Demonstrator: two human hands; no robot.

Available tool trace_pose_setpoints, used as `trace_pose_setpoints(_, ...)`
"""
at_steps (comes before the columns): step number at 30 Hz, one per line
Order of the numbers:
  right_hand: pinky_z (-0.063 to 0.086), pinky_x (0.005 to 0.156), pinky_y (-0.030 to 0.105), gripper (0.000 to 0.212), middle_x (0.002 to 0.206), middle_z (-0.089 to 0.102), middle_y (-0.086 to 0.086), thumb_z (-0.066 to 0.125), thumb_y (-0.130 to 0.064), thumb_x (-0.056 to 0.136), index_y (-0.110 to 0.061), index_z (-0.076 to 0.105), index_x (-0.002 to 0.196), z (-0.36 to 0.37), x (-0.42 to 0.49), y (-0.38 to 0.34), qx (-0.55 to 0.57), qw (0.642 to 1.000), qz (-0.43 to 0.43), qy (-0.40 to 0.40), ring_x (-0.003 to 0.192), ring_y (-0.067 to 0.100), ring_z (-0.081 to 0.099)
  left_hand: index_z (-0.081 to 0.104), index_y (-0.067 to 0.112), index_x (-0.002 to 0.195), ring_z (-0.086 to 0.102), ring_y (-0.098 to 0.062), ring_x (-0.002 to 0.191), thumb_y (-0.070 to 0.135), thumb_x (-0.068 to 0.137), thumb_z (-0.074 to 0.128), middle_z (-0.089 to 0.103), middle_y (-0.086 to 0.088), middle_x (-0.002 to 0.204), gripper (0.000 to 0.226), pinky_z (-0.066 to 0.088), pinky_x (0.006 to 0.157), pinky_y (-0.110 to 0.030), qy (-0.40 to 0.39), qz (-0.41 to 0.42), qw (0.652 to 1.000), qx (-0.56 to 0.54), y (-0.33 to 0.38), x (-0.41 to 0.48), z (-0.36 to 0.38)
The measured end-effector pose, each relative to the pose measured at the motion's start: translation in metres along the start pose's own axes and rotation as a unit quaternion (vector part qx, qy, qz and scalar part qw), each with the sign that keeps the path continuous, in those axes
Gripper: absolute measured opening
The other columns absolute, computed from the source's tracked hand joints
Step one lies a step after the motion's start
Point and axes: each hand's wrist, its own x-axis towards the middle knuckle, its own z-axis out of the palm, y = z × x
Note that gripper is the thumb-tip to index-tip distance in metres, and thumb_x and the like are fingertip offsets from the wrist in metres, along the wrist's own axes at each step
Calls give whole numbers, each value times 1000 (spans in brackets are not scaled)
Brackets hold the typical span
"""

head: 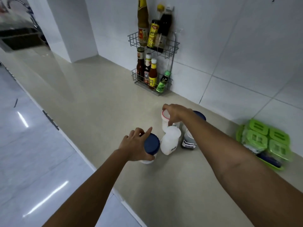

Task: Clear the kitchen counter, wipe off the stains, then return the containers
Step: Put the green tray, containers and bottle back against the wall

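As both arms reach over a pale kitchen counter [101,102], a person's left hand [133,145] curls its thumb and fingers round the side of a blue-lidded jar [151,143], forefinger stretched past the lid. The right hand [176,113] arches down over a red-rimmed tub [164,122], its fingertips pinching the edge of the lid. Between the two sets of fingers, close against both held containers, a white salt jar [169,142] appears tilted. Just under the right wrist stands a labelled seasoning jar [188,143], and beyond the right knuckles only the top of a second dark-lidded jar [200,115] shows. All five appear to rest on the counter, bunched together. Well beyond the fingertips, against the wall, a wire rack [170,46] holds sauce bottles. Out past the right forearm lie green lidded boxes [265,140]. No cloth or stain can be made out, so the step in hand looks like shifting containers. Whether they are being cleared or returned cannot be told. The next move likely calls for a straight, steady lift of both, since a nudge could topple the salt jar.
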Motion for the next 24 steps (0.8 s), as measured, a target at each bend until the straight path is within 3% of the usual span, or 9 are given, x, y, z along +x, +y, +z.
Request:
trace_pose_setpoints(3, 48, 80, 39, 78, 115, 53, 8, 82, -25, 66, -26, 36, 129, 0, 2, 2, -5, 1000, 1, 10, 99, 29, 53, 2, 41, 146, 35, -25, 121, 69, 66, 61, 31, -3, 137, 103, 38, 97, -36, 8, 16, 999, 32, -5, 1, -4)
trace_pose_setpoints(6, 44, 77, 37, 75, 114, 50, 6, 82, -30, 64, -31, 39, 126, 4, 1, 5, 21, 999, 18, 35, 101, 30, 48, 15, 40, 144, 38, -24, 119, 56, 67, 68, 35, -2, 134, 96, 45, 90, -34, 12, 7, 1000, -4, -12, 3, -12)
trace_pose_setpoints(11, 42, 89, 42, 75, 123, 50, 8, 79, -34, 63, -32, 41, 128, -13, -10, 10, 65, 987, 18, 146, 108, 34, 45, 26, 37, 139, 42, -26, 115, 45, 66, 72, 37, -3, 127, 87, 49, 88, -38, 51, -20, 992, -112, -37, 18, -55)
trace_pose_setpoints(14, 43, 91, 46, 72, 117, 53, 8, 78, -36, 63, -34, 43, 125, -36, -35, 21, 103, 977, 18, 183, 106, 33, 47, 26, 33, 141, 45, -27, 111, 40, 72, 74, 36, -8, 130, 85, 49, 87, -35, 78, -18, 982, -171, -35, 38, -95)
trace_pose_setpoints(17, 45, 90, 44, 71, 115, 54, 6, 76, -39, 62, -37, 44, 125, -62, -73, 43, 108, 968, 38, 224, 106, 33, 48, 27, 31, 143, 46, -26, 111, 40, 73, 73, 38, -11, 130, 84, 45, 86, -30, 106, 20, 976, -191, -7, 53, -127)
trace_pose_setpoints(21, 48, 87, 42, 70, 115, 56, 3, 76, -40, 63, -37, 45, 126, -92, -139, 95, 122, 946, 92, 285, 106, 31, 49, 32, 32, 141, 48, -28, 118, 55, 64, 71, 42, -8, 134, 90, 47, 97, -39, 113, 83, 966, -218, 56, 72, -158)
trace_pose_setpoints(24, 49, 87, 42, 69, 104, 54, 0, 76, -42, 61, -39, 47, 123, -100, -198, 143, 115, 938, 135, 296, 104, 31, 50, 37, 28, 139, 53, -24, 109, 47, 71, 73, 48, -8, 127, 79, 50, 87, -35, 111, 151, 954, -234, 124, 84, -167)
